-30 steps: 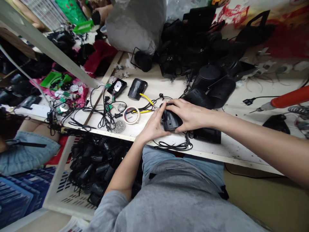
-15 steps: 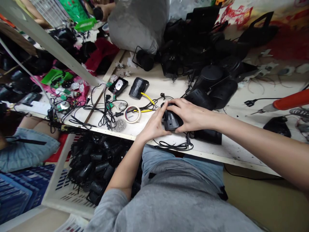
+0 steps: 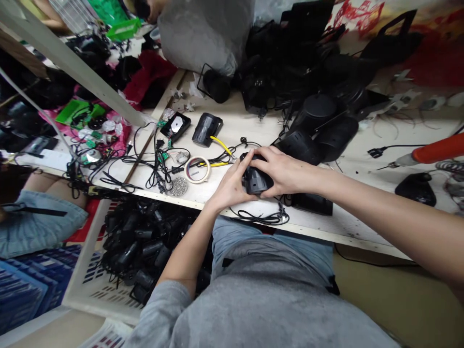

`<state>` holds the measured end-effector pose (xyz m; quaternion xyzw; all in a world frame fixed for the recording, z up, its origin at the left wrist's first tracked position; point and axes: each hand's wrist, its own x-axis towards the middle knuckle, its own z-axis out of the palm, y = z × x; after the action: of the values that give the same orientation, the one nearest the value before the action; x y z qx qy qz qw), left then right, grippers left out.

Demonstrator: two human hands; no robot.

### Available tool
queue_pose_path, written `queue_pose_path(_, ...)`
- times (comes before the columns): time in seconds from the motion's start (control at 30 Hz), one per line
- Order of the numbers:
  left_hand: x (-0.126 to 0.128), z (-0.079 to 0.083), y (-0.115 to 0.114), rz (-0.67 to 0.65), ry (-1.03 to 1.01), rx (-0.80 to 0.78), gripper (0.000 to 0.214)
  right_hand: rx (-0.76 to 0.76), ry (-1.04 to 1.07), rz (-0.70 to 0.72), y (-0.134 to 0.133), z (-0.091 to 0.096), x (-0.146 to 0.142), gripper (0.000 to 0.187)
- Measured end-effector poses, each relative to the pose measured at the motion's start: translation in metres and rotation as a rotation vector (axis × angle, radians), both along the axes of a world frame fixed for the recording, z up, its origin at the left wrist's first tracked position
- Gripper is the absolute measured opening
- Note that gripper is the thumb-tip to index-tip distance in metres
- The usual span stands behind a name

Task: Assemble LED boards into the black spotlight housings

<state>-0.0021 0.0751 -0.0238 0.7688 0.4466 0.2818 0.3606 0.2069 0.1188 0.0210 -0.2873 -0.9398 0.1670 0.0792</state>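
Caution: uneven pressure on the black housing (image 3: 261, 181) may tilt it or let it slip.
If my left hand (image 3: 229, 187) and right hand (image 3: 288, 170) press unequally, I judge the smooth shell could slide; dragged toward me, it could catch the coiled cable (image 3: 261, 222) just on the near side of my hands. The black housing sits between my hands, left curved along its left side, right arched over its top and right side, thumbs at its near end.

The housing (image 3: 258, 181) sits between the hands (image 3: 232, 186), right of the tape roll (image 3: 187, 172).
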Motion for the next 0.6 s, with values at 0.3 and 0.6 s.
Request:
queue_pose_path(0.3, -0.008, 0.005, 0.009, -0.081, -0.199, -0.14, 0.129, 0.026, 0.031, -0.051, -0.002, -0.012, -0.003, 0.088)
queue_pose_path(0.6, 0.017, 0.013, 0.017, 0.307, -0.529, -0.429, 0.127, 0.005, 0.052, -0.081, 0.003, -0.011, -0.008, 0.107)
